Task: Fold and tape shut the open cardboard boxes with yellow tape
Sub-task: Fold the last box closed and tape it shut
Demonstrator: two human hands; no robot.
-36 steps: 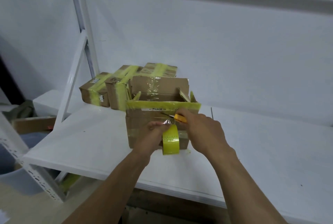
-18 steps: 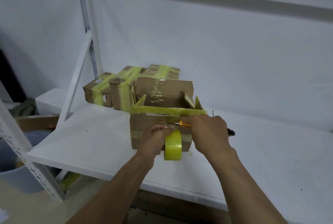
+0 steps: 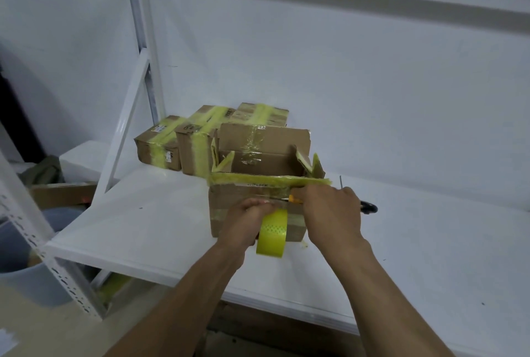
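Reads as matt brown cardboard on the open box [image 3: 229,204], with wrinkled glossy clear film [image 3: 252,141] on its flap. Glossy translucent yellow plastic on the tape roll [image 3: 272,234]. Same matt cardboard on the sealed boxes [image 3: 187,150]. Smooth white, faintly shiny shelf board [image 3: 143,213]; white-painted perforated metal post [image 3: 34,242].

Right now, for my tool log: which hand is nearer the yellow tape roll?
Left. The left hand holds the yellow tape roll at its left edge; the right hand is apart, above-right, gripping an orange-handled tool.
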